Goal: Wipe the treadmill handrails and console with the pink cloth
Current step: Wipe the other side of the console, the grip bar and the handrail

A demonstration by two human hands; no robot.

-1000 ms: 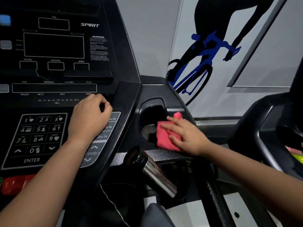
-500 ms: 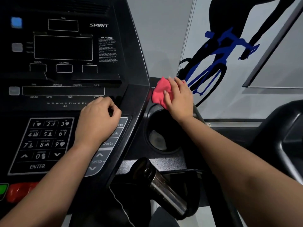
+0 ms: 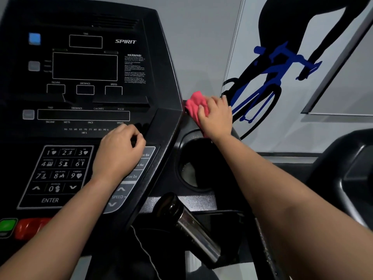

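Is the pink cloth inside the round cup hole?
No, the right hand presses the pink cloth above the cup holder.
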